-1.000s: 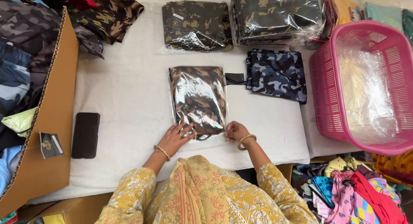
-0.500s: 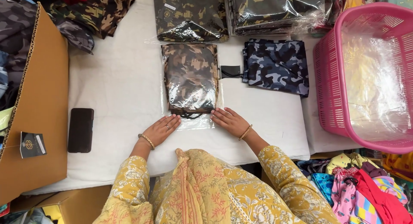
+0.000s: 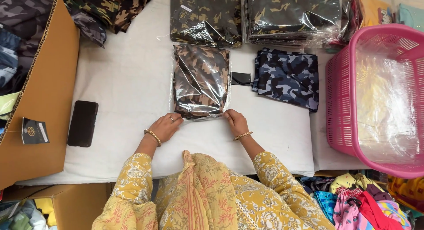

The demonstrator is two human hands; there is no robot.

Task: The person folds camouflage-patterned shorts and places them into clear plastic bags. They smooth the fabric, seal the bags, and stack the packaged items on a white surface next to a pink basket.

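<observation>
A folded brown camouflage garment in a clear plastic bag (image 3: 201,79) lies flat on the white table (image 3: 128,79) in front of me. My left hand (image 3: 164,127) rests at the bag's near left corner, fingertips on the plastic edge. My right hand (image 3: 235,121) pinches the bag's near right corner. Both wrists wear gold bangles. A small black tag (image 3: 240,78) lies just right of the bag.
A blue camouflage garment (image 3: 287,77) lies unbagged to the right. Bagged camouflage stacks (image 3: 205,18) (image 3: 291,15) sit at the far edge. A pink basket (image 3: 375,93) lined with plastic stands right. A cardboard box (image 3: 39,93) of clothes and a black phone (image 3: 82,123) are left.
The bagged garment went from lifted and tilted to lying flat on the table. Both hands moved to its near edge and now hold its corners.
</observation>
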